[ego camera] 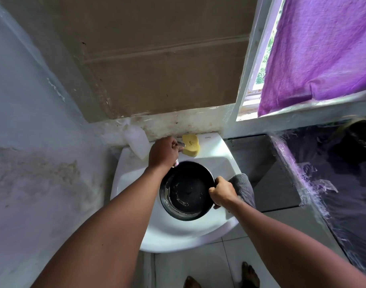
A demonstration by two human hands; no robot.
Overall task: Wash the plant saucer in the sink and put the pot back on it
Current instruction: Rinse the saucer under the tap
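Observation:
A round black plant saucer (185, 192) hangs over the bowl of the white sink (219, 163), with pale suds along its inner wall. My right hand (221, 193) grips the saucer's right rim. My left hand (163, 152) is curled round the chrome tap handle (181, 144) at the back of the sink, and the spout below it is mostly hidden by the hand. The pot (363, 136) with its plant stands on the dark counter at the far right, partly cut off by the frame edge.
A yellow sponge (191, 144) lies on the sink's back ledge. A white plastic bottle (137, 142) leans beside it on the left. A grey cloth (243, 187) hangs over the sink's right rim. A purple curtain (323, 48) covers the window above the counter.

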